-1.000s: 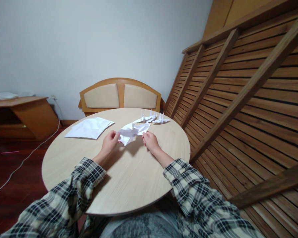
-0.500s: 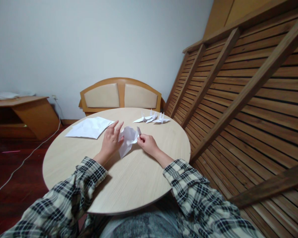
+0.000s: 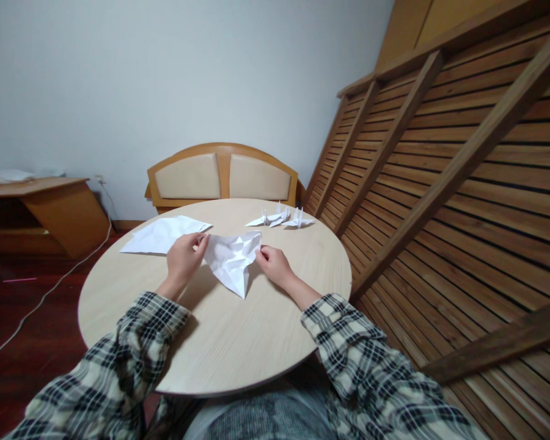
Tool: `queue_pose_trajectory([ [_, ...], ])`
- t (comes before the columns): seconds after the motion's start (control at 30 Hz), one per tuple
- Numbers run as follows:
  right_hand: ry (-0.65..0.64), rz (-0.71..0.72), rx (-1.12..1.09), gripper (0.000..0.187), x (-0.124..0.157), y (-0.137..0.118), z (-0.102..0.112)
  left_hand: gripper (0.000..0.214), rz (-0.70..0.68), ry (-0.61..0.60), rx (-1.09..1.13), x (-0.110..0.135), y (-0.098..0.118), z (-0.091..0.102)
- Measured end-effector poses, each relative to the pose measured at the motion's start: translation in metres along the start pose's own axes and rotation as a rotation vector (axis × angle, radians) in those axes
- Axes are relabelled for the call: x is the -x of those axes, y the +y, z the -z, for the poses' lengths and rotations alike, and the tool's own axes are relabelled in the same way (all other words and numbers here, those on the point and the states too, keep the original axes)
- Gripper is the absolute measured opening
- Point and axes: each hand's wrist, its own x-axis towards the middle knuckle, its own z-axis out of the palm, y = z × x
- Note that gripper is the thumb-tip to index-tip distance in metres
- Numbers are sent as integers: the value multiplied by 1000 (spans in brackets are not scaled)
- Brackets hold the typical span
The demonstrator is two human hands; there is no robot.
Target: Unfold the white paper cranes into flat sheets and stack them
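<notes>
A creased white sheet (image 3: 229,260) hangs between the hands over the middle of the round surface (image 3: 238,348), the left hand (image 3: 183,258) and right hand (image 3: 276,267) each pinching one side in a thumb-and-finger grip, apparently to spread its folds. Both forearms angle inward from plaid sleeves (image 3: 153,318). Loose paper (image 3: 158,236) lies far left, folded paper birds (image 3: 297,222) far right, presumably leaving the near area for handling.

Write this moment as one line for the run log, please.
left hand: pinching creased white paper | right hand: pinching its opposite side | round table, far right: folded paper cranes | far left: flat white sheets
</notes>
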Motion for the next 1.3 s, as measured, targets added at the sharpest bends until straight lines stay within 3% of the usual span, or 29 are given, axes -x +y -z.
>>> queue_pose_trajectory([
  [0.17, 86, -122, -68, 31, -2, 2, 2, 36, 278, -17, 294, -4, -14, -10],
  [0.33, 79, -297, -313, 28, -4, 0, 5, 36, 522, -50, 605, -2, -15, -19],
  [0.47, 116, -389, -469, 28, -10, 2, 3, 28, 651, -119, 816, 3, -8, -23],
  [0.57, 149, -421, -530, 27, -13, 4, 3, 22, 676, -185, 852, 5, -7, -25],
  [0.67, 175, -388, -504, 28, -14, 6, 4, 22, 575, -278, 718, 6, -12, -26],
  [0.87, 88, -62, -249, 28, -8, 1, 6, 37, -14, -237, 8, 10, -17, -26],
  [0.97, -11, 26, -223, 27, -5, -1, 4, 39, -167, -281, -214, 12, -5, -24],
  [1.07, -86, 65, -265, 26, -2, -2, 2, 29, -214, -348, -312, 12, 7, -20],
  [1.17, -154, 83, -298, 28, -1, -3, 2, 36, -220, -415, -373, 11, 12, -18],
  [1.3, -178, 20, -378, 26, -1, -6, 3, 34, -105, -395, -338, 11, 12, -16],
])
